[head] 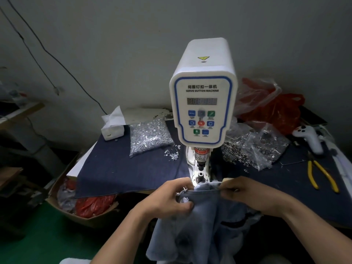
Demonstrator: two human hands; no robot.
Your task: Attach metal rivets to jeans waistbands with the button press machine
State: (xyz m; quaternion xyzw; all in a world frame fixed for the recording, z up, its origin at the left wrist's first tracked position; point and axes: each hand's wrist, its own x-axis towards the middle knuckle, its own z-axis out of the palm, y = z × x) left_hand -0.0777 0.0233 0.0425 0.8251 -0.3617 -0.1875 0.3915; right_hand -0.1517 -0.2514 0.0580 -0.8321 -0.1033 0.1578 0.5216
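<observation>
We see a table [297,189] draped in dark blue cloth, with the button press machine [202,103] standing at its middle. Left of the machine lie a bag of rivets [150,137] and a tissue pack [112,123]; right of it, another bag of metal parts [253,147], yellow-handled pliers [322,175] and a white controller [309,137].

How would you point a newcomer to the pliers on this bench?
Start at the white button press machine in the middle of the table, then look to its right, past the clear bags of metal rings. Near the table's right edge, just in front of a white handheld controller, lie the pliers on dark cloth. Their bright yellow handles, spread apart, are the only yellow there.
</observation>
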